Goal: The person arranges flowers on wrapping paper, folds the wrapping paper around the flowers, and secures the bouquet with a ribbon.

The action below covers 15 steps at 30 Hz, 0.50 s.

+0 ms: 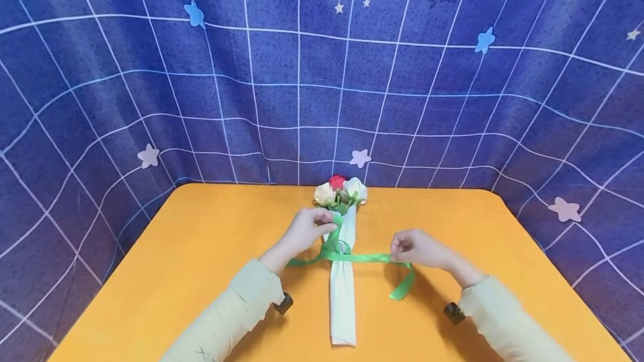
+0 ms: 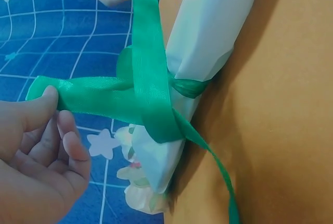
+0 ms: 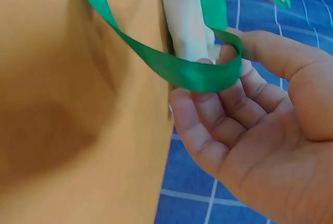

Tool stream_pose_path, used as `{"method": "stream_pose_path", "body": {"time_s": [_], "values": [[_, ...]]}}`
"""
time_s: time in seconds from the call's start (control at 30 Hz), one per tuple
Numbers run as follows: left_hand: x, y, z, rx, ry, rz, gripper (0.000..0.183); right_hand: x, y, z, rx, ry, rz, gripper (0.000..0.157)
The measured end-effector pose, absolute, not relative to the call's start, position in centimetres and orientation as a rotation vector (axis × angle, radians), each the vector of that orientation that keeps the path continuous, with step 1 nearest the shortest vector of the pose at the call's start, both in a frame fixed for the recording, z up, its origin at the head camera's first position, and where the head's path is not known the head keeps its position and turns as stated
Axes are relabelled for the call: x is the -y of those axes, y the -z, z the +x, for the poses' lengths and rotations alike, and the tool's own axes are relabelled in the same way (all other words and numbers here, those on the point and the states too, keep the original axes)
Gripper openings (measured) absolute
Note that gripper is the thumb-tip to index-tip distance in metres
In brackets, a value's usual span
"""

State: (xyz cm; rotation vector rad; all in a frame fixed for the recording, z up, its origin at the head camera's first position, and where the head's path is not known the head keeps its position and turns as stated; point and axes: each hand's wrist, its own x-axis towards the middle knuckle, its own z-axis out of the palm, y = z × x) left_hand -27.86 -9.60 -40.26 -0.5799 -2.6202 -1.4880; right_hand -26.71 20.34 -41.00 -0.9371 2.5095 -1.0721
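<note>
A small bouquet lies on the table, its red rose (image 1: 337,181) and pale roses (image 1: 355,191) at the far end and its stems in white wrapping paper (image 1: 343,306). Green ribbon (image 1: 359,258) goes around the paper's middle, crossing over itself there. My left hand (image 1: 308,230) pinches a loop or fold of the ribbon (image 2: 99,94) between thumb and forefinger, just below the blooms. Right of the bouquet, my right hand (image 1: 415,247) pinches another length, pulled out sideways; its tail (image 3: 197,76) hangs past the fingers. Another ribbon strand trails left, partly behind my left arm.
An orange-covered table (image 1: 226,222) bears the bouquet. Behind and beside it hangs a blue grid-patterned curtain (image 1: 312,105) with stars. Dark wrist-camera pieces (image 1: 283,303) show beneath both sleeves.
</note>
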Motion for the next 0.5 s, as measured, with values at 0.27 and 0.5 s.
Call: {"method": "stream_pose_path", "body": {"time_s": [0.27,0.5], "values": [[9.7,40.2,-27.7,2.611,1.499,-0.601,0.008,-23.9,40.1,-27.0,-2.594,0.909,-0.929,0.008],[9.7,39.9,-27.6,2.642,1.483,-0.579,0.007,-25.9,40.6,-27.4,-2.675,0.859,-0.857,0.009]]}}
